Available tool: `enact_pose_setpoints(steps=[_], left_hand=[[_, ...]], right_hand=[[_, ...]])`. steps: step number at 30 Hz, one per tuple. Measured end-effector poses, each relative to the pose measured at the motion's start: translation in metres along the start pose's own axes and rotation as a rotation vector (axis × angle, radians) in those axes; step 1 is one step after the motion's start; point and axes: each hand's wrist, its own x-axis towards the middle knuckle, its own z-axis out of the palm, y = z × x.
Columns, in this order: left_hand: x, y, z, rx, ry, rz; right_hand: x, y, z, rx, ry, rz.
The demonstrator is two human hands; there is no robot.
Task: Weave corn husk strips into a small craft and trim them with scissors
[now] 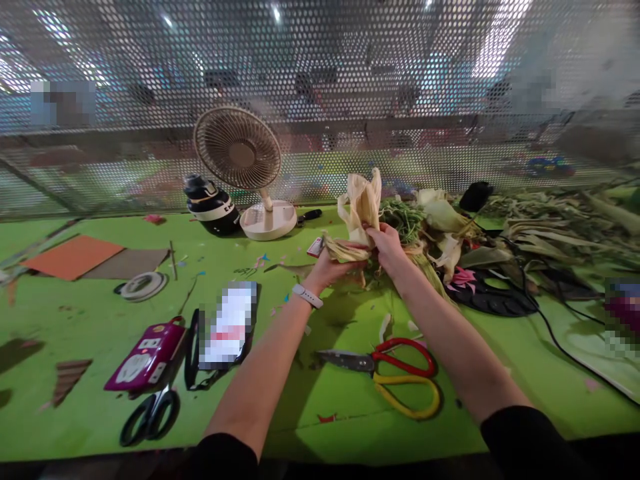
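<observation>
Pale dried corn husks point(361, 200) stand up between my two hands, above the green table. My right hand point(387, 244) is closed on the husk's lower right side, thumb and fingers pinching it. From below and the left, my left hand point(334, 268) wraps round the husk's base, where a folded strip of husk point(345, 251) lies across the fingers. Part of the left hand's grip is hidden by that strip. Closer to my body, scissors with one red and one yellow handle point(385, 370) lie between my forearms. Green stringy plant matter point(403, 219) is just behind my right hand.
A fan point(240, 150) and a black bottle point(213, 207) stand at the back left. On the left lie a phone point(230, 327), purple pouch point(145, 357), black-handled scissors point(150, 420), tape roll point(144, 285) and orange sheet point(75, 257). Husk piles point(555, 230) and a cable point(545, 320) spread right.
</observation>
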Motion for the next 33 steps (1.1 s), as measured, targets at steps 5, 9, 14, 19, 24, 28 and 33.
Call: enact_pose_setpoints(steps=[5, 9, 14, 19, 24, 28, 33], left_hand=[[-0.001, -0.008, 0.003, -0.227, 0.220, -0.127], [0.001, -0.010, -0.001, -0.288, 0.233, -0.133], [0.001, -0.003, 0.001, -0.300, 0.198, -0.119], [0.003, 0.003, 0.007, -0.342, 0.285, -0.114], [0.007, 0.000, 0.016, -0.570, 0.394, -0.132], [0.011, 0.006, 0.030, -0.764, 0.488, -0.219], [0.015, 0.022, 0.045, -0.838, 0.602, -0.327]], right_hand=[[-0.007, -0.005, 0.001, -0.013, -0.187, 0.128], [-0.012, -0.005, 0.001, -0.073, -0.368, 0.253], [-0.012, -0.001, 0.002, -0.075, -0.360, 0.224], [-0.012, 0.002, 0.007, -0.002, -0.231, 0.099], [-0.017, 0.004, 0.013, 0.006, -0.130, 0.001], [-0.019, 0.006, 0.016, -0.042, -0.072, -0.047], [-0.012, 0.010, 0.010, -0.181, 0.003, -0.119]])
